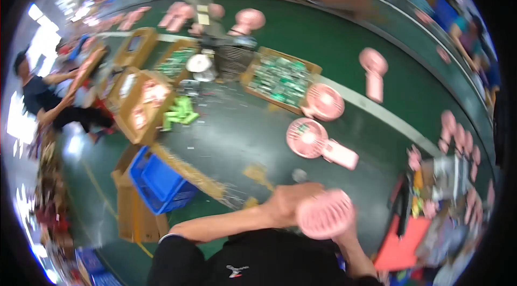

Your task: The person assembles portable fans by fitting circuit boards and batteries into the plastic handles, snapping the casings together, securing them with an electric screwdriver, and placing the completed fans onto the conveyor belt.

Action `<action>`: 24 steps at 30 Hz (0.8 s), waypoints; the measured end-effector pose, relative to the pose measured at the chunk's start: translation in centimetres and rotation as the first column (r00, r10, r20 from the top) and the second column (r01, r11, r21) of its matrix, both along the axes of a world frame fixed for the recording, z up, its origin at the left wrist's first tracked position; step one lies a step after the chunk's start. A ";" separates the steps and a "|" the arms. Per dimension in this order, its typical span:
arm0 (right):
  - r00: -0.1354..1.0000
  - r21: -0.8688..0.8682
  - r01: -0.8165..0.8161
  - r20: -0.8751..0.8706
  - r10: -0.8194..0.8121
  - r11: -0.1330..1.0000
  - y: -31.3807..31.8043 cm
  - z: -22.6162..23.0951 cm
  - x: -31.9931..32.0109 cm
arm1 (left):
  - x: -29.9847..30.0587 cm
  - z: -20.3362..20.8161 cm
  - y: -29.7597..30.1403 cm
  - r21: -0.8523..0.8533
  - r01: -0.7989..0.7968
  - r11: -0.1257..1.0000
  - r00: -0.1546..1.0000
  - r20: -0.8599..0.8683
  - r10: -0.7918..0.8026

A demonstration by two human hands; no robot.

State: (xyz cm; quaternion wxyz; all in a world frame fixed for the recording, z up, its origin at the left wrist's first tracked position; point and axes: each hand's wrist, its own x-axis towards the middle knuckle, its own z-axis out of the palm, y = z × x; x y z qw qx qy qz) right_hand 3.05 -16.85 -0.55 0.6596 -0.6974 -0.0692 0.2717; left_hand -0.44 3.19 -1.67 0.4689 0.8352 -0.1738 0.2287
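A pink handheld fan (326, 214) is held up close to my body, its round slotted head toward me. My left hand (290, 201) is closed at the fan's left side, blurred by motion. My right hand (347, 230) is mostly behind the fan head, so its fingers are hidden. On the bench (231, 140) beyond lies an opened pink fan (307, 138) with a small green piece in its head and its handle pointing right. Another pink fan head (325, 102) rests against a cardboard tray of green circuit boards (280, 77).
Left are a box of pink parts (142, 105), light-green pieces (180, 113), a solder spool (200, 66) and a blue crate (161, 181). Pink fans (372, 73) stand on the green belt (334, 43). A red sheet (404, 243) lies at right. A person (48, 92) carries a tray at far left.
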 end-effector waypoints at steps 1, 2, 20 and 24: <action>0.952 -0.127 -0.083 0.285 0.116 0.988 1.7 1.6 1.0 | -0.8 0.0 0.2 -0.131 -0.015 0.991 0.962 -0.271 -0.021; 0.813 -0.253 -0.178 0.507 0.287 0.951 2.5 3.4 2.2 | -0.6 0.5 0.5 0.341 -0.088 0.936 0.992 -0.055 0.114; 0.961 0.099 -0.217 -0.153 0.230 0.971 4.8 1.3 3.9 | -1.7 1.1 0.8 -0.745 -0.458 0.485 0.698 -0.639 -0.323; 0.863 0.203 -0.298 -0.361 0.354 0.933 5.3 0.9 4.5 | -2.3 1.3 2.0 -0.706 -0.531 0.469 0.644 -0.696 -0.319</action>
